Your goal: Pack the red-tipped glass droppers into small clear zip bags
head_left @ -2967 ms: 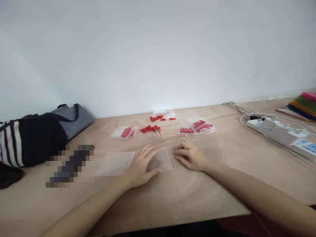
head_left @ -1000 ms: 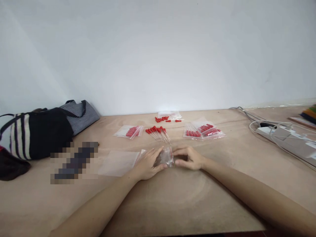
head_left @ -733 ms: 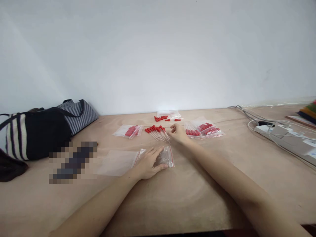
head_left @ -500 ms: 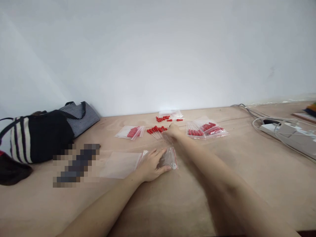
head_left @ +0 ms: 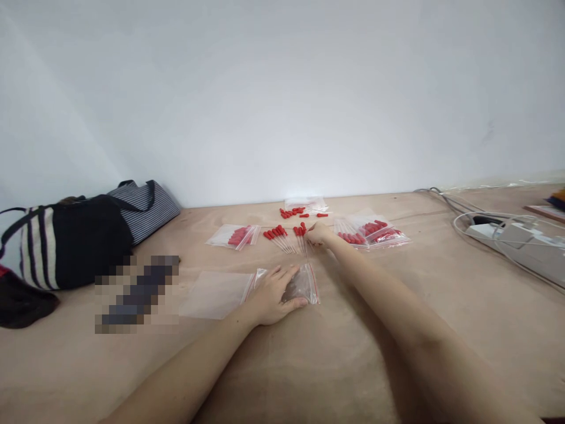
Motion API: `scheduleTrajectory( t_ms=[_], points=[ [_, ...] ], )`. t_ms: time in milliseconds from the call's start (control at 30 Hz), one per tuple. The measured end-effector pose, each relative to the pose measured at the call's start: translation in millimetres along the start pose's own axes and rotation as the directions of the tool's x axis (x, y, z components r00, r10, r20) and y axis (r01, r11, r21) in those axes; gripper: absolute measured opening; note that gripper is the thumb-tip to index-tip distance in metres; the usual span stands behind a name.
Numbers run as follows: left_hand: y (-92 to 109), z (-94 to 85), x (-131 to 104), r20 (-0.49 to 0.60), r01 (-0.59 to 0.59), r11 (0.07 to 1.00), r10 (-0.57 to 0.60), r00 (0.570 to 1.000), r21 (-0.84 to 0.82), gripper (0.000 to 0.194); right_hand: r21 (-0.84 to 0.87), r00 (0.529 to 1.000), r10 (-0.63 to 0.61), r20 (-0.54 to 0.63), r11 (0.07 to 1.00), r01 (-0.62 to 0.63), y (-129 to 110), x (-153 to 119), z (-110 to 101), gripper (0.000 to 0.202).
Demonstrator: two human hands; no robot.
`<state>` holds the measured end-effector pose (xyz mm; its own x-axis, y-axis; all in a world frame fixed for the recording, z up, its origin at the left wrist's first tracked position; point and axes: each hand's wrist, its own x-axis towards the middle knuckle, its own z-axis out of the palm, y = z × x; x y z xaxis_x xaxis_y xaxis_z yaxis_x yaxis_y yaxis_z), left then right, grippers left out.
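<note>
My left hand (head_left: pixel 274 294) lies flat with its fingers spread on a clear zip bag (head_left: pixel 306 282) with a red seal line. Another flat clear bag (head_left: pixel 216 294) is to its left. Farther out, my right hand (head_left: pixel 318 234) has its fingers curled together at a small group of droppers (head_left: pixel 300 231) with red bulbs and thin clear stems. It appears to pinch a dropper there, though the fingers partly hide it. Just left of that group, several more droppers (head_left: pixel 276 233) lie fanned out, bulbs away from me.
Filled dropper bags lie at the left (head_left: pixel 238 235) and right (head_left: pixel 371 231). Loose red bulbs (head_left: pixel 291 212) and a clear bag (head_left: pixel 306 204) are near the wall. Black and striped bags (head_left: pixel 88 241) stand left, beside a blurred-out object (head_left: pixel 139 294). A power strip (head_left: pixel 516 241) with cables is at right.
My right hand has moved slightly right, and a small group of droppers now lies apart from the fanned ones. My left hand has stayed on the clear bag.
</note>
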<state>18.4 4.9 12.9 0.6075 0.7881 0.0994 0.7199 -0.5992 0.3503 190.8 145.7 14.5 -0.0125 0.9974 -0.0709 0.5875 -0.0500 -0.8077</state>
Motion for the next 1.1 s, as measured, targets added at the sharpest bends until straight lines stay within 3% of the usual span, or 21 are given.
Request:
scheduleTrajectory(
  t_ms=[100,233,367,467,567,733,833,933,1100],
  points=[
    [1.1,-0.1,-0.5,0.005,0.028,1.0,-0.028,1.0,-0.003,0.067,0.06,1.0,0.003,-0.004,0.998,-0.002,2.7,-6.2,-4.2,0.017],
    [3.7,-1.4,-0.7,0.02,0.06,0.998,-0.06,0.998,-0.001,0.069,0.155,0.999,-0.031,-0.045,0.987,0.037,13.6,-25.7,-15.7,0.048],
    [4.7,-2.0,-0.2,0.018,0.046,0.999,-0.046,0.999,-0.005,0.067,0.413,0.988,-0.123,-0.097,0.898,0.152,33.9,-62.6,-26.7,0.069],
    [4.0,-1.4,0.5,0.032,0.078,0.997,-0.078,0.996,-0.002,0.068,0.603,0.977,-0.125,-0.171,0.771,0.204,48.0,-90.8,-25.6,0.061],
    [3.1,-0.1,1.7,0.049,0.107,0.994,-0.106,0.993,-0.006,0.07,0.682,0.975,-0.102,-0.198,0.7,0.212,54.6,-109.9,-17.5,0.054],
    [5.6,2.3,3.3,0.015,0.083,0.996,-0.083,0.996,-0.022,0.069,0.754,0.989,-0.121,-0.08,0.642,0.14,52.2,-126.1,-7.8,0.04],
    [10.6,2.0,3.7,-0.012,0.062,0.997,-0.062,0.998,-0.037,0.065,0.739,0.983,-0.178,0.054,0.669,0.08,50.5,-133.0,-11.2,0.035],
    [15.7,0.5,4.0,-0.032,0.029,0.999,-0.03,0.999,-0.045,0.062,0.631,0.948,-0.247,0.201,0.773,0.068,49.3,-136.6,-17.2,0.033],
    [19.3,1.8,4.8,-0.035,0.014,0.999,-0.015,0.999,-0.039,0.063,0.527,0.931,-0.306,0.199,0.834,0.162,46.8,-133.6,-17.3,0.028]
  ],
)
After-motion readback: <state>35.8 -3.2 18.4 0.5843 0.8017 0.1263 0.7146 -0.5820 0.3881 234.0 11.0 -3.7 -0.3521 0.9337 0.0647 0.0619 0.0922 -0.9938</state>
